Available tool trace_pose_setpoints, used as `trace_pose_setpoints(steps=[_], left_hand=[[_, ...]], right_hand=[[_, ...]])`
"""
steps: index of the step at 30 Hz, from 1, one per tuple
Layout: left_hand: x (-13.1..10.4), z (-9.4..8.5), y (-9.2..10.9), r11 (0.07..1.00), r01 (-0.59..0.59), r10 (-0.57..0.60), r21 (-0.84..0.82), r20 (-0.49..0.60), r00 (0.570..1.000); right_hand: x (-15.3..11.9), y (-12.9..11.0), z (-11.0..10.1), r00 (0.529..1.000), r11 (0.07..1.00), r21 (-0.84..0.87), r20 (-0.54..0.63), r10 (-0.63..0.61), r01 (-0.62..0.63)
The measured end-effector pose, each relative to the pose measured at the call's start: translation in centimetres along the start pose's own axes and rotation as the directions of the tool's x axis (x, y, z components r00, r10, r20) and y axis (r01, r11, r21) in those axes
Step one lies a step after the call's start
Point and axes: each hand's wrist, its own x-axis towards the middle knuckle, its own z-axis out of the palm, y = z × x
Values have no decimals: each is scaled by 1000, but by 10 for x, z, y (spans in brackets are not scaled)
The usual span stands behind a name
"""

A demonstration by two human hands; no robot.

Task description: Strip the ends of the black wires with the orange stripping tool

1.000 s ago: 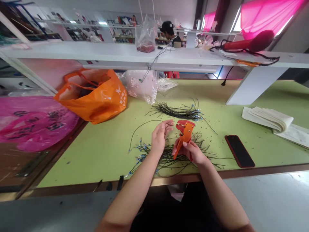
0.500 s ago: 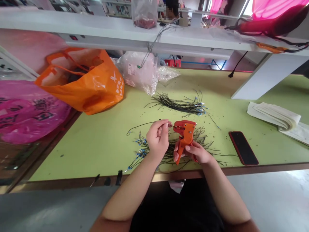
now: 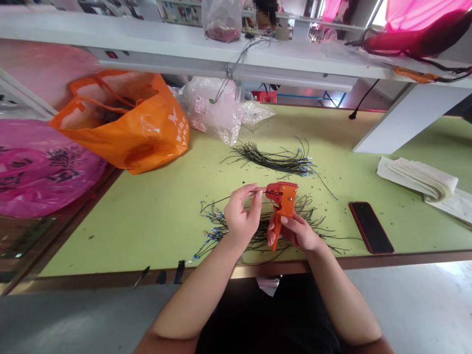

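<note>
My left hand [image 3: 242,214] pinches a thin black wire [image 3: 217,200] between thumb and forefinger. The wire trails off to the left, with a blue tip at its far end, and its near end meets the jaws of a red-orange wire stripper [image 3: 283,199]. My right hand [image 3: 293,230] is wrapped round the stripper's handles and holds it upright. Beneath both hands lies a loose bundle of black wires [image 3: 264,227], its blue-tipped ends to the left; the hands cover part of it. Farther back rests another bundle of black wires [image 3: 271,158], blue tips to the right.
A phone [image 3: 370,227] and folded papers [image 3: 418,176] lie at right. An orange bag [image 3: 155,130], a pink bag [image 3: 47,169] and clear plastic bags [image 3: 214,110] stand at left and back. A white shelf [image 3: 165,56] spans above the green table [image 3: 110,231]. Small dark scraps are scattered about.
The left hand has shifted slightly right, closer to the stripper, and the wire's end now sits at its jaws. The wire's trailing end has swung a little right and down.
</note>
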Motion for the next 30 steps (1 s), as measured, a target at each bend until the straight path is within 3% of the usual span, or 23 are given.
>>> trace_pose_setpoints(steps=[21,30], left_hand=[[7,-3,4,977,-116,114,178,18,993],[11,-3,9,973,-153,153,170,15,988]], right_hand=[[-1,2,-1,1000,999,-47,5,-22,22],[1,2,4,999,999,-37,-33,-29,28]])
